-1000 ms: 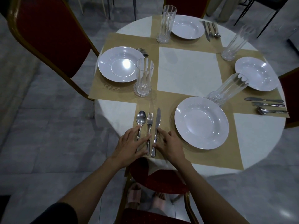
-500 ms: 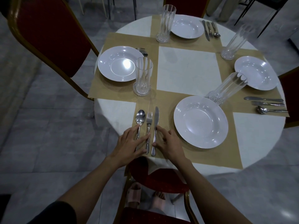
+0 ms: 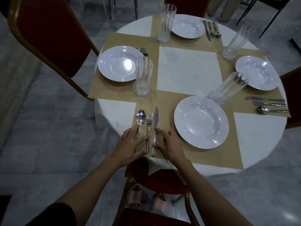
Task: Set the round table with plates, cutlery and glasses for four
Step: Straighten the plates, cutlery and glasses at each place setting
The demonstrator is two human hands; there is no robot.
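On the near tan placemat [image 3: 210, 154] lie a spoon [image 3: 140, 119], a fork [image 3: 149, 121] and a knife [image 3: 156, 118] side by side, left of a white plate [image 3: 201, 122]. My left hand [image 3: 130, 144] rests flat on the spoon and fork handles, fingers straight. My right hand [image 3: 169, 144] touches the knife handle with straight fingers. A tall glass [image 3: 228, 88] stands behind the near plate. Three more settings hold a left plate [image 3: 119, 63] with a left glass [image 3: 143, 78], a far plate [image 3: 187, 28] with a far glass [image 3: 166, 23], and a right plate [image 3: 258, 75] with a right glass [image 3: 234, 43].
The round white table [image 3: 187, 70] has red chairs around it: one at the left [image 3: 48, 33], one under the near edge [image 3: 156, 180], one at the right [image 3: 291, 95]. Cutlery lies by the far plate [image 3: 211, 29] and below the right plate [image 3: 267, 105]. Grey tiled floor surrounds the table.
The knife has shifted slightly left, closer to the fork and more parallel to it. Both hands stay on the cutlery handles.
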